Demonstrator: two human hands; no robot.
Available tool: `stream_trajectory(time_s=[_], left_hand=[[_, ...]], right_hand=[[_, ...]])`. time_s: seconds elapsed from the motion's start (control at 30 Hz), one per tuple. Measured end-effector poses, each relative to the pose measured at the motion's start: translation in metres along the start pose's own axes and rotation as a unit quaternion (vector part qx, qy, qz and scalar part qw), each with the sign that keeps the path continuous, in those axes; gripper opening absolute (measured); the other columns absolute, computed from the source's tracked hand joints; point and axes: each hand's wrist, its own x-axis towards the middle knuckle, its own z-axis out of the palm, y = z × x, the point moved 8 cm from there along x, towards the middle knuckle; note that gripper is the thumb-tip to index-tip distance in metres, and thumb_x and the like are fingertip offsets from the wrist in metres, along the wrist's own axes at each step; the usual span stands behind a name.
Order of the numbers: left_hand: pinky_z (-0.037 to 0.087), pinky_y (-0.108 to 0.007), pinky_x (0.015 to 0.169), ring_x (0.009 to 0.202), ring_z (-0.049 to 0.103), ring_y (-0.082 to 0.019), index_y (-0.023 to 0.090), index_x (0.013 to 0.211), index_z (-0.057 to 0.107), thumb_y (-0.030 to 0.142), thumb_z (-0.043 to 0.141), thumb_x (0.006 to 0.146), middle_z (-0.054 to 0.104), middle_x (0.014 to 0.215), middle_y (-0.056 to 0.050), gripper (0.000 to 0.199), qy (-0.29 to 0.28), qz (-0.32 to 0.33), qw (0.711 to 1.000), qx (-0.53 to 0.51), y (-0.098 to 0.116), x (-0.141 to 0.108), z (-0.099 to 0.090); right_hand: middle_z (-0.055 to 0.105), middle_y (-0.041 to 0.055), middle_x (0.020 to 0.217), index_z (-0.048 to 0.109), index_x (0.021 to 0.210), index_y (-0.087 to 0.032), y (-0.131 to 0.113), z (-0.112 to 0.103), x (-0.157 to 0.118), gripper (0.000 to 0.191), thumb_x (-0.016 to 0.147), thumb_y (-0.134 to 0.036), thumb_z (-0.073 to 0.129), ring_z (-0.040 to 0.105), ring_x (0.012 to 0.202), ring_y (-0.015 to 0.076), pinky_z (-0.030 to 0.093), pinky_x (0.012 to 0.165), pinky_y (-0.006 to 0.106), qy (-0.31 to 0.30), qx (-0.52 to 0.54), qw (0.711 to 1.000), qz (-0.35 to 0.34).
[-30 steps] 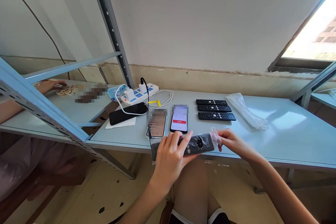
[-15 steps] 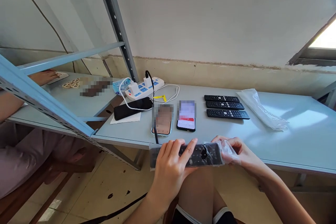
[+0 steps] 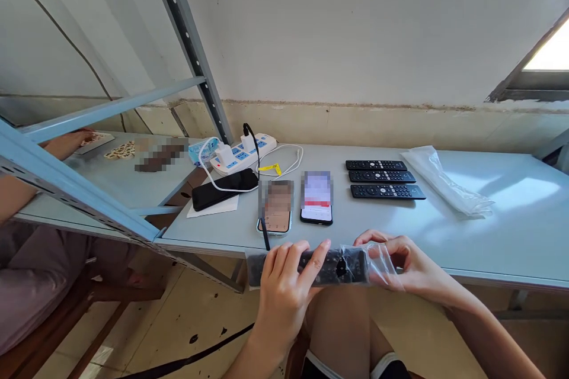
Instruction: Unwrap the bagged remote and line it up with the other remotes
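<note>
A black remote control lies inside a clear plastic sleeve, held level just off the table's front edge. My left hand is closed around the sleeved remote, fingers across its left and middle part. At the right end, my right hand pinches the loose open end of the sleeve, beyond the tip of the remote. Three bare black remotes lie in a stack of rows on the table, and to their right is a folded bundle of clear plastic sleeves.
On the grey table lie two lit phones, a black phone on white paper, and a white power strip with cables. A blue metal frame rises at left. Behind it is another person's arm.
The plastic at the right end is pulled out longer past the remote, and my right hand has turned slightly. The view has shifted a little. Another person's hand at left has moved slightly.
</note>
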Motion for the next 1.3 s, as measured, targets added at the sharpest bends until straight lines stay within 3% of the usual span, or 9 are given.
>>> stream_trajectory(time_s=[0.27,0.43,0.53,0.67,0.77,0.87,1.03,1.2,1.3], left_hand=[[0.039,-0.028,0.071,0.077,0.054,-0.016,0.021,0.109,0.066,0.020,0.063,0.086,0.063,0.083,-0.004,0.024,0.047,0.012,0.999,0.018,-0.006,0.007,-0.008],[0.038,-0.029,0.072,0.078,0.054,-0.017,0.021,0.105,0.068,0.025,0.059,0.089,0.064,0.082,-0.005,0.019,0.080,0.015,0.996,0.037,-0.017,0.009,-0.014],[0.037,-0.029,0.070,0.077,0.054,-0.017,0.020,0.104,0.067,0.025,0.058,0.090,0.063,0.081,-0.005,0.018,0.109,0.011,0.992,0.063,-0.026,0.005,-0.021],[0.037,-0.026,0.065,0.067,0.050,-0.013,0.021,0.096,0.068,0.018,0.059,0.089,0.060,0.076,-0.002,0.012,0.139,-0.030,0.990,0.025,-0.043,-0.005,-0.028],[0.038,-0.024,0.062,0.064,0.050,-0.011,0.022,0.093,0.068,0.016,0.059,0.089,0.058,0.074,0.000,0.012,0.131,-0.038,0.990,-0.028,-0.044,-0.013,-0.027],[0.038,-0.024,0.063,0.067,0.052,-0.012,0.021,0.094,0.068,0.013,0.059,0.088,0.059,0.075,-0.001,0.014,0.111,-0.023,0.992,-0.048,-0.034,-0.018,-0.023],[0.037,-0.024,0.062,0.067,0.052,-0.012,0.020,0.095,0.067,0.015,0.054,0.091,0.060,0.074,-0.001,0.014,0.081,-0.011,0.992,-0.100,-0.012,-0.020,-0.016],[0.037,-0.026,0.063,0.071,0.051,-0.013,0.021,0.094,0.066,0.017,0.052,0.091,0.060,0.078,-0.001,0.015,0.014,0.015,0.987,-0.160,0.022,0.002,0.013],[0.036,-0.028,0.061,0.071,0.051,-0.015,0.022,0.089,0.063,0.009,0.058,0.082,0.060,0.079,0.000,0.015,-0.017,0.094,0.980,-0.173,0.057,0.020,0.035]], right_hand=[[0.055,0.0103,0.095,0.069,0.067,-0.015,0.003,0.000,0.005,0.041,0.076,-0.054,0.065,0.045,0.056,0.0072,0.038,0.039,0.017,0.081,0.046,0.996,-0.008],[0.058,0.0104,0.096,0.067,0.058,-0.016,-0.009,-0.019,0.000,0.039,0.073,-0.052,0.068,0.049,0.061,0.0096,0.040,0.039,0.017,0.134,0.002,0.991,-0.026],[0.060,0.0114,0.103,0.069,0.061,-0.017,0.003,-0.043,-0.007,0.037,0.066,-0.054,0.073,0.057,0.070,0.0150,0.048,0.042,0.021,0.194,0.043,0.980,0.009],[0.065,0.0080,0.086,0.068,0.072,-0.021,0.048,-0.104,-0.034,0.037,0.058,-0.055,0.073,0.062,0.067,0.0187,0.055,0.046,0.026,0.379,0.165,0.908,0.061],[0.063,0.0038,0.070,0.060,0.070,-0.022,0.085,-0.142,-0.057,0.026,0.064,-0.047,0.066,0.062,0.061,0.0164,0.056,0.051,0.024,0.474,0.220,0.847,0.100],[0.060,0.0008,0.067,0.053,0.071,-0.023,0.107,-0.160,-0.076,0.018,0.066,-0.037,0.064,0.061,0.058,0.0138,0.056,0.052,0.020,0.530,0.235,0.804,0.128],[0.064,0.0016,0.078,0.050,0.077,-0.023,0.106,-0.146,-0.077,0.011,0.071,-0.027,0.058,0.065,0.070,0.0138,0.059,0.063,0.021,0.531,0.286,0.779,0.168],[0.066,0.0047,0.079,0.050,0.086,-0.021,0.091,-0.126,-0.058,0.012,0.079,-0.027,0.057,0.067,0.068,0.0174,0.060,0.059,0.026,0.464,0.245,0.825,0.211],[0.065,0.0060,0.073,0.047,0.086,-0.020,0.088,-0.123,-0.052,0.016,0.081,-0.029,0.059,0.067,0.064,0.0181,0.057,0.053,0.024,0.445,0.215,0.836,0.239]])
